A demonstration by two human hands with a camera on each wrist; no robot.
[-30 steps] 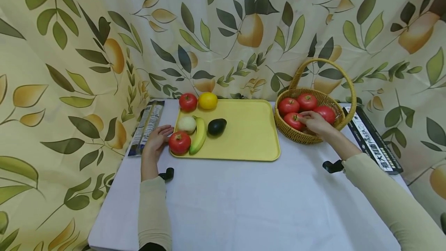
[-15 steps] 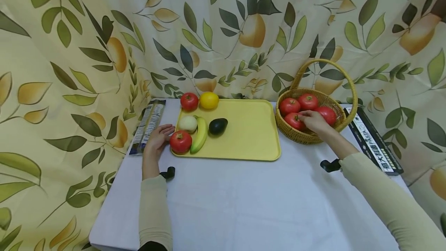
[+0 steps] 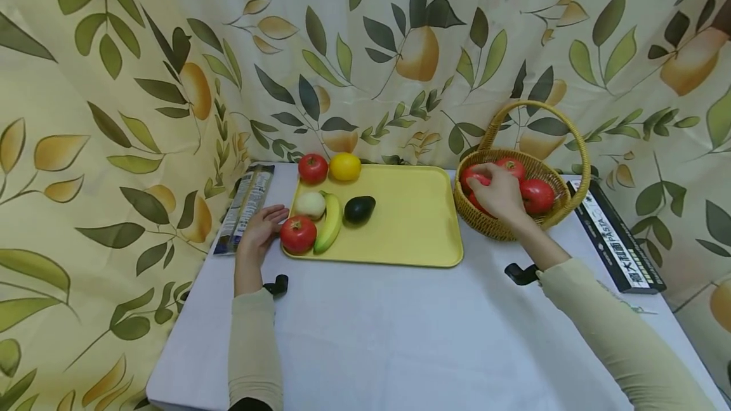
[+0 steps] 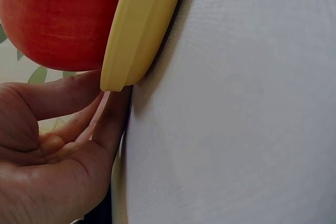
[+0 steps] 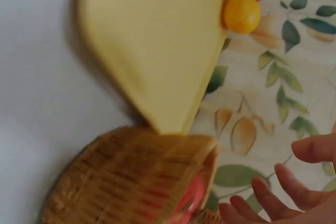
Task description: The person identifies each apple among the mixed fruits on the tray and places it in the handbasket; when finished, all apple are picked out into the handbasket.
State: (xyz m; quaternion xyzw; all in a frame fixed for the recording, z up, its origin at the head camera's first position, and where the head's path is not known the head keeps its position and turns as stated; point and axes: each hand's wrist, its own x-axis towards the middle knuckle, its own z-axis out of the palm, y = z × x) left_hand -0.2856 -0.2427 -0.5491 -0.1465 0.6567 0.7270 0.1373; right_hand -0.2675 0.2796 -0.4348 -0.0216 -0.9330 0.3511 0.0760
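My left hand [image 3: 260,233] is at the left edge of the yellow tray [image 3: 408,221], its fingertips right at the rim beside a tomato [image 3: 298,234]. In the left wrist view, the thumb and fingers of that hand [image 4: 68,140] meet the tray's corner [image 4: 139,24] below this tomato [image 4: 63,19]. Over the wicker basket [image 3: 492,228] is my right hand [image 3: 498,194], covering part of the tomatoes inside. One more tomato [image 3: 538,196] shows to its right. The right wrist view catches that hand [image 5: 286,192] with spread fingers, nothing between them, beside the basket [image 5: 121,177].
On the tray are a yellow lemon-like fruit [image 3: 345,167], a second tomato [image 3: 313,169], a pale round fruit [image 3: 310,205], a banana [image 3: 328,224] and an avocado [image 3: 360,210]. Packets [image 3: 245,208] lie left, a black box [image 3: 617,240] right. The basket's handle [image 3: 577,138] arches up.
My right hand has left the front tomato and moved slightly left over the basket, uncovering the right-hand tomato more. The left hand stays at the tray's edge.
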